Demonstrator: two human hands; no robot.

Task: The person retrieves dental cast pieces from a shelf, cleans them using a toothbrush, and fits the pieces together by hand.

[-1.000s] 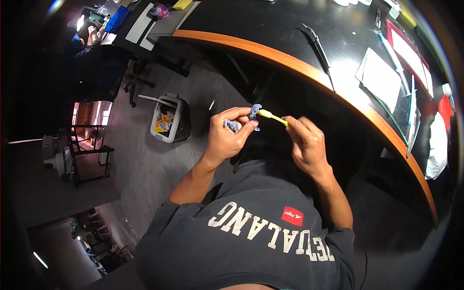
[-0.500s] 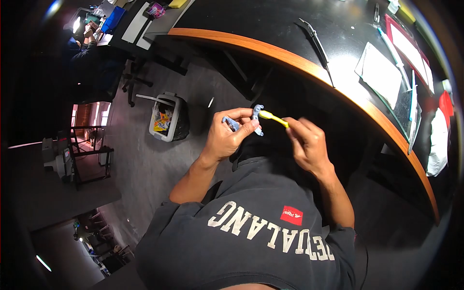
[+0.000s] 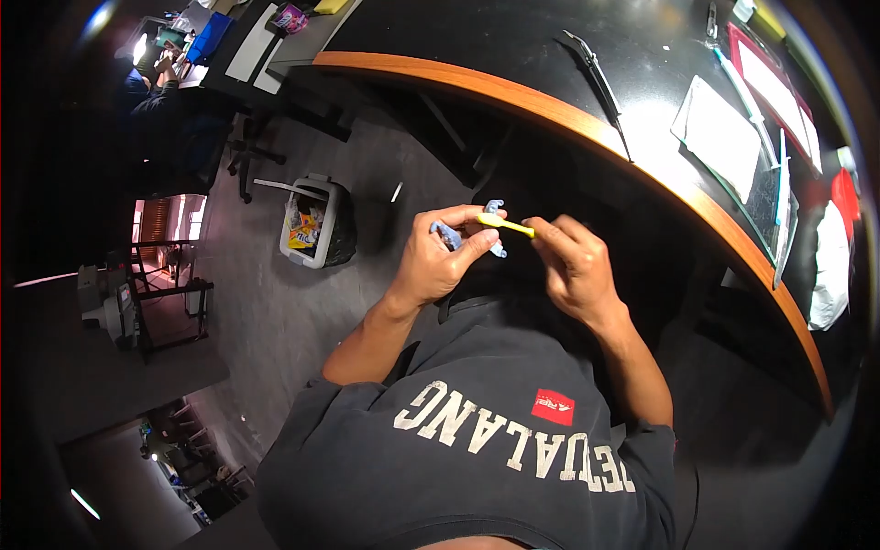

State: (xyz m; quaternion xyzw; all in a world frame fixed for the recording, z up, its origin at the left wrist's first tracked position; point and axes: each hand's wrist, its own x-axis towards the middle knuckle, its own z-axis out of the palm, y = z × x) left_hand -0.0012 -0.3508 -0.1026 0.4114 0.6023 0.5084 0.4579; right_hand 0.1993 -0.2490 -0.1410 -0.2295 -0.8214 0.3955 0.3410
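Fingers (image 3: 457, 215) pinching lumpy blue piece (image 3: 495, 206) (perhaps plastic), yellow tool (image 3: 514, 226)

Yellow tool (image 3: 508, 225), seemingly blue-grey piece (image 3: 447, 236), orange-edged black table (image 3: 477, 29)

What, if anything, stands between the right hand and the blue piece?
Only the yellow tool that the right hand holds; its far end overlaps the blue piece in the left hand. Nothing else visible intervenes.
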